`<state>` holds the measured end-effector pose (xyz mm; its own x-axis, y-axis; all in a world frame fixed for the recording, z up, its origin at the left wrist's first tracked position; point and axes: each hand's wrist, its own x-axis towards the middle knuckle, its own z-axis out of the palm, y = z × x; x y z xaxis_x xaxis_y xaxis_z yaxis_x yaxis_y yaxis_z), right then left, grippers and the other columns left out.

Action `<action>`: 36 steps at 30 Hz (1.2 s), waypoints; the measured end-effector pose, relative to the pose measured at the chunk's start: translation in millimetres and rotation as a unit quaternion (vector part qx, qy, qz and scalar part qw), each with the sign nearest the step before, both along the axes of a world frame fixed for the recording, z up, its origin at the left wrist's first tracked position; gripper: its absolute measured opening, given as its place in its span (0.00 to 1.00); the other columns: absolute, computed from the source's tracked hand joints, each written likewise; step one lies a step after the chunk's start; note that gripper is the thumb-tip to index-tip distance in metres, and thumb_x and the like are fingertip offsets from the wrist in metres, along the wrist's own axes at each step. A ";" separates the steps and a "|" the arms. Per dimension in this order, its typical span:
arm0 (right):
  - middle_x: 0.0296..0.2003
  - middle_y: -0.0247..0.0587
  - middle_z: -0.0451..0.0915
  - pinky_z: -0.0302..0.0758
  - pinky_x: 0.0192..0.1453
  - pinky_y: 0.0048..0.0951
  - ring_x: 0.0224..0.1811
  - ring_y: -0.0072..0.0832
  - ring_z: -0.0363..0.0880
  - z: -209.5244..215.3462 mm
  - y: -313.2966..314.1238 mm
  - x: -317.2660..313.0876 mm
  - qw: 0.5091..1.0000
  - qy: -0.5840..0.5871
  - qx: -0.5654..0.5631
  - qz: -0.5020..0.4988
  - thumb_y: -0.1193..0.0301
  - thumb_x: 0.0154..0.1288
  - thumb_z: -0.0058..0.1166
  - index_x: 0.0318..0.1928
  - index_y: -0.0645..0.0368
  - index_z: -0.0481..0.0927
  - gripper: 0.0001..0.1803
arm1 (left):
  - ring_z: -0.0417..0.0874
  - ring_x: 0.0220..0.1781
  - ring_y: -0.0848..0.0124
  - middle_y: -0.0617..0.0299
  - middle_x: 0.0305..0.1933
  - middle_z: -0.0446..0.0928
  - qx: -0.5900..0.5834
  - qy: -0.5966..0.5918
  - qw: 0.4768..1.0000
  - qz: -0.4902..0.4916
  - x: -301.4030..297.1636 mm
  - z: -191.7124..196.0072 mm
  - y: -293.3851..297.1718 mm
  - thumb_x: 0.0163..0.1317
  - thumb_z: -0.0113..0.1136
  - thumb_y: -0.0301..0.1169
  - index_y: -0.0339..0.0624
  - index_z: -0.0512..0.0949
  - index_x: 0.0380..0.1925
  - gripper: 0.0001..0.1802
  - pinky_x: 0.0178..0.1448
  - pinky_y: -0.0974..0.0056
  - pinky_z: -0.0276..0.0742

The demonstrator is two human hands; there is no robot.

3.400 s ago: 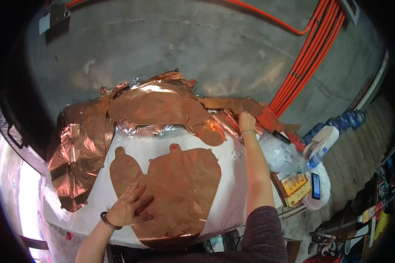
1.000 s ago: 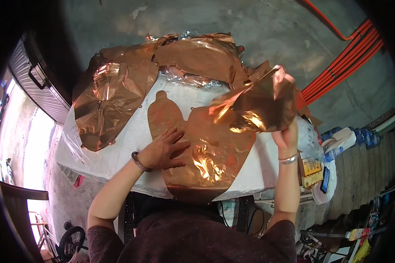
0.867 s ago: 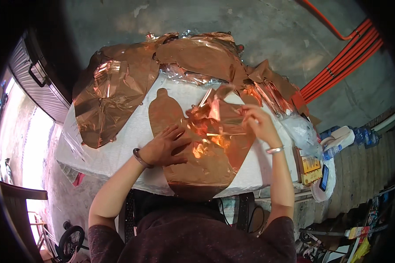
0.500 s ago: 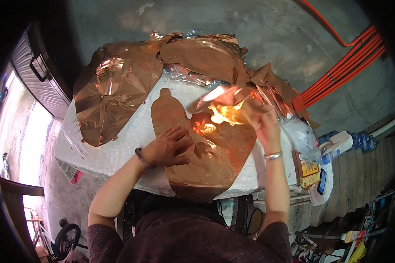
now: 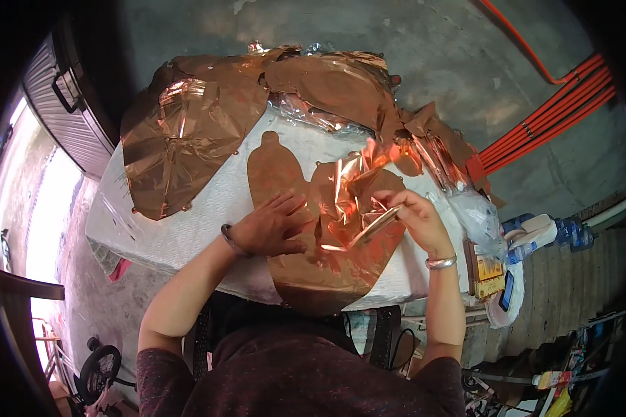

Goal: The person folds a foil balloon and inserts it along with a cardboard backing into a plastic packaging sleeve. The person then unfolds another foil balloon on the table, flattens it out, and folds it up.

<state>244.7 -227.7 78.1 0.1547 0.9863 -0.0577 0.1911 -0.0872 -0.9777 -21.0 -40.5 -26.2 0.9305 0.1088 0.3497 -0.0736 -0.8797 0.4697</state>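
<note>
Copper-coloured foil covered most of what I could see. Biggest thing: the work table point(image 5: 188, 222), wrapped in white woven sheeting, standing on a grey concrete floor point(image 5: 424, 62). A crumpled heap of foil sheets point(image 5: 209, 118) lay over its far side and spilled off the left corner. Nearer the person lay a flat cut foil shape point(image 5: 327, 271), rounded in body, with a bottle-like lobe pointing away from them. A clear plastic bag point(image 5: 476, 215) sat at the table's right end; what it held could not be made out. Below it a white bag point(image 5: 497, 306) held yellow packets.

Left hand point(image 5: 271, 226), dark band at the wrist, lay palm down with fingers spread on the flat shape, pinning it and gripping nothing. Right hand point(image 5: 414, 219), silver bangle at the wrist, was raised just above the shape, fingers pinched shut on a loose foil sheet point(image 5: 358, 191) that stood up creased and glinting between the two hands.
</note>
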 end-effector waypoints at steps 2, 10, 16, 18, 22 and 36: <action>0.58 0.47 0.73 0.79 0.52 0.29 0.50 0.27 0.77 5.2 3.8 -3.1 0.988 0.122 0.089 0.023 0.75 0.71 0.46 0.43 0.62 0.74 0.05 | 0.61 0.69 0.43 0.42 0.66 0.62 0.003 0.005 1.000 0.004 -0.8 0.5 -0.3 0.55 0.65 0.49 0.46 0.73 0.56 0.32 0.74 0.48 0.53; 0.38 0.28 0.76 0.77 0.41 0.23 0.35 0.18 0.76 -37.3 15.4 23.5 0.994 0.031 -0.089 -0.050 0.74 0.72 0.46 0.48 0.59 0.74 0.07 | 0.60 0.72 0.53 0.50 0.66 0.65 -0.023 0.000 1.000 -0.014 1.7 -9.4 6.7 0.51 0.69 0.45 0.47 0.71 0.59 0.35 0.76 0.50 0.50; 0.49 0.36 0.78 0.78 0.49 0.24 0.45 0.22 0.78 -65.6 -0.1 -18.2 0.934 0.246 0.029 -0.256 0.73 0.73 0.45 0.53 0.60 0.73 0.11 | 0.59 0.73 0.53 0.53 0.68 0.63 -0.046 0.017 0.997 -0.061 -4.2 -1.2 10.3 0.45 0.72 0.49 0.47 0.68 0.62 0.43 0.77 0.50 0.49; 0.50 0.38 0.78 0.78 0.50 0.25 0.49 0.24 0.78 -72.7 -8.5 -27.9 0.927 0.212 0.049 -0.306 0.69 0.75 0.43 0.58 0.61 0.71 0.15 | 0.59 0.73 0.55 0.55 0.68 0.64 -0.060 -0.010 0.996 -0.062 -6.3 -8.7 12.8 0.44 0.72 0.48 0.48 0.67 0.63 0.45 0.77 0.51 0.47; 0.52 0.42 0.77 0.77 0.52 0.31 0.51 0.28 0.78 -87.9 -27.4 -24.0 0.919 0.264 -0.001 -0.293 0.52 0.77 0.35 0.61 0.63 0.68 0.28 | 0.60 0.72 0.57 0.56 0.68 0.65 -0.044 -0.020 0.998 -0.048 -5.7 -19.5 13.9 0.42 0.72 0.47 0.48 0.65 0.65 0.48 0.77 0.51 0.45; 0.24 0.32 0.80 0.72 0.29 0.25 0.24 0.22 0.76 46.2 15.7 -20.2 0.911 -0.322 0.141 -0.217 0.70 0.68 0.52 0.36 0.65 0.80 0.10 | 0.57 0.73 0.47 0.46 0.70 0.60 -0.019 0.021 1.000 0.011 -1.9 -3.8 1.0 0.54 0.64 0.52 0.49 0.68 0.63 0.38 0.76 0.48 0.49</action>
<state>224.6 -212.0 124.3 0.4458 0.7856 0.4290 0.7407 -0.0546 -0.6696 -22.9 -39.5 -30.0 0.9415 0.1409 0.3061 -0.0349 -0.8628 0.5044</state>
